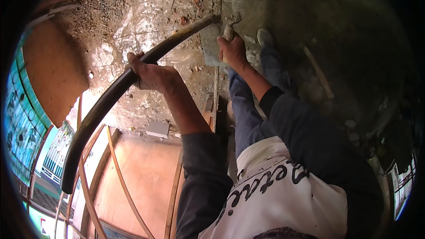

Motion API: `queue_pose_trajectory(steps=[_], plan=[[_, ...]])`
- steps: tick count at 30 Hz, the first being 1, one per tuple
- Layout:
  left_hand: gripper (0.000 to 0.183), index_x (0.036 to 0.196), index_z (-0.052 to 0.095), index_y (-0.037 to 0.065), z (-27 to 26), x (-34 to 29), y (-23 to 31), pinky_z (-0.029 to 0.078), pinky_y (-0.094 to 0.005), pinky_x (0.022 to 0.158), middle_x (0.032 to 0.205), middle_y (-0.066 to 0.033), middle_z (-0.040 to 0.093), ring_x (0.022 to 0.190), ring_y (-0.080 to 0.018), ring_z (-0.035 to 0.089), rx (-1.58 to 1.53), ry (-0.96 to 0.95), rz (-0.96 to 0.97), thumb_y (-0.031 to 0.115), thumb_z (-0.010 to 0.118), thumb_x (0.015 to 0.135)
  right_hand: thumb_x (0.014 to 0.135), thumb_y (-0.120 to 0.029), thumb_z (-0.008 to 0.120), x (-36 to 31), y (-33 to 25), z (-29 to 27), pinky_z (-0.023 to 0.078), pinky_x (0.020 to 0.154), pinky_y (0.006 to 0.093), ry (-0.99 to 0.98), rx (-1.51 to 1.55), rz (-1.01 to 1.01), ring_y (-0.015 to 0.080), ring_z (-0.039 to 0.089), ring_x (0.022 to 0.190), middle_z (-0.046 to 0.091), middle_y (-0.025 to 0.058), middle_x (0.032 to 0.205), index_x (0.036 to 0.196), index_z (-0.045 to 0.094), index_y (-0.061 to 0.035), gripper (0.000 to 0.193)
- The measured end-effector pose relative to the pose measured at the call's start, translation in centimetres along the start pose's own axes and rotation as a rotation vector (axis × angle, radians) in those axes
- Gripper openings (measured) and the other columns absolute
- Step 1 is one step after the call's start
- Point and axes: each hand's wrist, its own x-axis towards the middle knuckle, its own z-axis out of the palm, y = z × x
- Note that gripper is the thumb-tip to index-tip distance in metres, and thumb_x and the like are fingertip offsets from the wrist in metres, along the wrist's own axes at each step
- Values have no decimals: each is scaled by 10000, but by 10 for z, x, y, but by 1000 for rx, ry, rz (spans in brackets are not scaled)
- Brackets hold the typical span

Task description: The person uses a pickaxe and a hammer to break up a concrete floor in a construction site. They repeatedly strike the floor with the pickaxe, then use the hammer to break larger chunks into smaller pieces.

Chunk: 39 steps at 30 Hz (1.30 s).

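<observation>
A long black pipe (116,89) runs slantwise from the lower left to the upper middle, its far end smeared brownish. My left hand (152,75) is closed round it near the middle, thumb on top. My right hand (233,52) grips the pale handle of a trowel (228,32), close to the pipe's far end but apart from it. A bent metal neck shows beyond the handle; a flat grey piece beside my fingers looks like the blade, partly hidden.
Dirt floor (146,22) with rubble and pale patches lies around the pipe. A wooden stick (318,71) lies at right. Left stand an orange-brown panel (53,71) and a teal patterned sheet (26,119). A grey block (157,129) rests near a boarded wooden frame (141,181).
</observation>
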Motion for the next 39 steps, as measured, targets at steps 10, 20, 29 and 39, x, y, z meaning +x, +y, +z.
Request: queue_pose_trajectory(steps=[10,20,29,39], plan=[[249,883,601,54,2,1,1,470,-382,830,881,-58,604,855,-194,576,-22,53,26,235,770,861,889,-237,671,24,-16,12,505,463,409,186,-318,-101,262,628,484,619,169,729,1109,538,64,396],[246,890,597,47,-4,7,-4,476,-375,822,882,-63,605,851,-190,576,-39,36,27,224,766,868,937,-279,653,30,-21,-1,499,447,392,18,-197,104,234,617,465,593,112,648,852,575,48,348],[234,847,597,52,-9,14,-7,474,-384,834,870,-65,596,854,-190,570,-24,50,12,220,756,873,940,-256,650,18,-22,6,450,407,381,-95,-227,178,201,577,428,558,61,546,895,555,7,284],[214,901,584,58,-8,15,-7,472,-381,847,868,-62,600,856,-186,575,-56,50,2,200,742,879,943,-232,661,24,-35,-11,473,415,390,-82,-335,196,199,574,435,581,81,630,972,544,27,285]])
